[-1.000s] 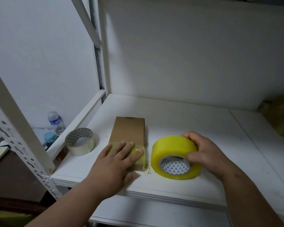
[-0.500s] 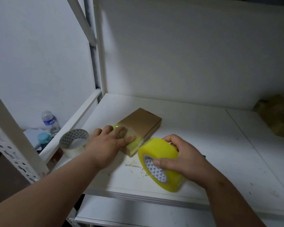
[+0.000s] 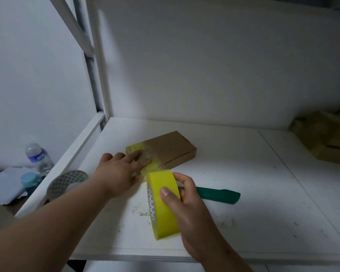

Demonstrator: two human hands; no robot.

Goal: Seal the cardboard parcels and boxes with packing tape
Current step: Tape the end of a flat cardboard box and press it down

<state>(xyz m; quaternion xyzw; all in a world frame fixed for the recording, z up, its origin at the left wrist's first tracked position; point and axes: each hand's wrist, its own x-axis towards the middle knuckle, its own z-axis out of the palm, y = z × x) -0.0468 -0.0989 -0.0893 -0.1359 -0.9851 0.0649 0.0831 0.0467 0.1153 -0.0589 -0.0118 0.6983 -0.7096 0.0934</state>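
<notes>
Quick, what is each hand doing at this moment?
Left hand: open, fingers flat, pressing the tape onto the cardboard box.
Right hand: closed around the yellow tape roll, holding it.

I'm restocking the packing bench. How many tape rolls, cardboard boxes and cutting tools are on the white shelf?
Tape rolls: 2, the yellow roll and the clear roll
Cardboard boxes: 1, the small brown box
Cutting tools: 1, the green-handled tool
Total: 4
</notes>
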